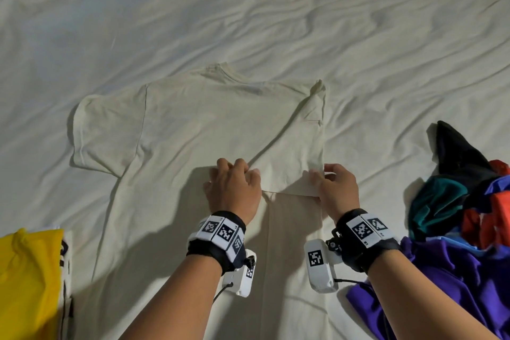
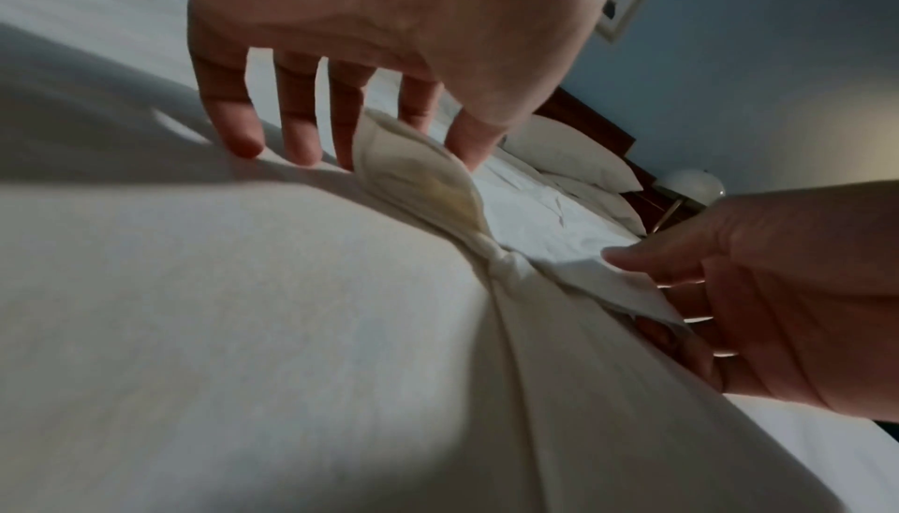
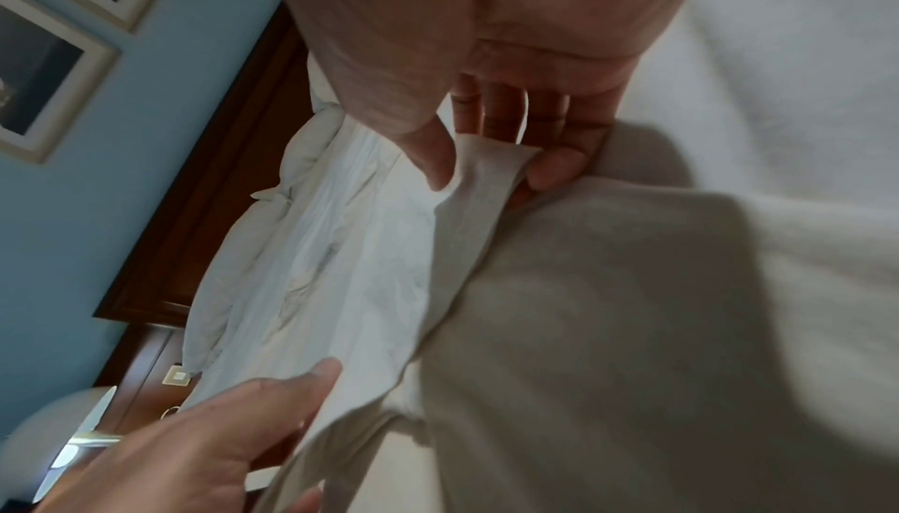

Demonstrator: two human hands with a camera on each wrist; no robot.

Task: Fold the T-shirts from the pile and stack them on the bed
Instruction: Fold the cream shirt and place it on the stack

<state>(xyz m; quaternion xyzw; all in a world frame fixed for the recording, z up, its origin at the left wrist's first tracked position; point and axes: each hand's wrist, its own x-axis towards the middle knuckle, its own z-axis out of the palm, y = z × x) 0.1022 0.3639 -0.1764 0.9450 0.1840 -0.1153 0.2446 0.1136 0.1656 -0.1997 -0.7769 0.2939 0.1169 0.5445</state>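
Observation:
A cream T-shirt (image 1: 193, 124) lies spread out on the white bed sheet (image 1: 276, 8), collar pointing away from me and its right side folded inward. A raised edge of that folded panel runs across the middle of the shirt. My left hand (image 1: 234, 182) pinches its left end between thumb and forefinger, while the other fingers (image 2: 243, 137) touch the cloth (image 2: 243, 310). My right hand (image 1: 335, 185) pinches the right end of the same edge (image 3: 486, 167) between thumb and fingers. The two hands are about one hand-width apart.
A jumbled pile of purple, teal, red and black garments (image 1: 469, 215) lies on the bed to my right. A yellow folded shirt (image 1: 27, 284) sits at the near left. Pillows (image 2: 574, 152) and a dark wooden headboard (image 3: 218, 194) are at the far end.

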